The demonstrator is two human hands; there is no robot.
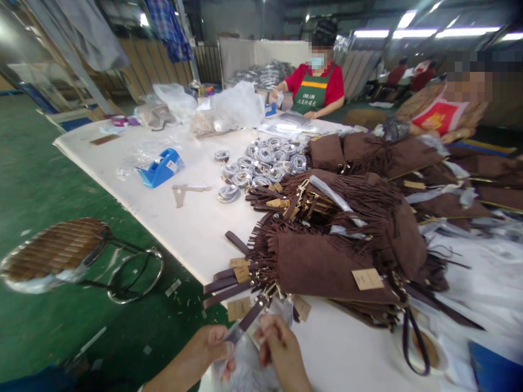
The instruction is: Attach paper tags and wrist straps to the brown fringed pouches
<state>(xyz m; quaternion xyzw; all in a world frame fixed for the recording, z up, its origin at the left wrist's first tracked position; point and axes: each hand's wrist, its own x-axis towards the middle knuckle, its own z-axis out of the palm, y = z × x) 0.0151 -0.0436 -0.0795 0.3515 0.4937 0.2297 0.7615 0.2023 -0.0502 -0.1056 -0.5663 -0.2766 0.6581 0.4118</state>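
Observation:
At the near edge of the table my left hand (216,345) is closed on the end of a dark brown wrist strap (252,316), which has clear film about it. The strap runs up to a gold clasp (269,293) beside a pile of fringed brown bags (327,261). Just right of it, my right hand (280,345) is closed in a pinch near a piece of clear plastic; what lies between its fingers is partly hidden. Tan paper tags (239,309) hang beside the straps.
Coiled grey straps (265,158) lie mid-table, left of more brown bags. A blue tape dispenser (161,167) stands near the left edge. A round stool (57,250) is on the green floor. Two co-workers, one in a green apron (312,92), are across and to the right.

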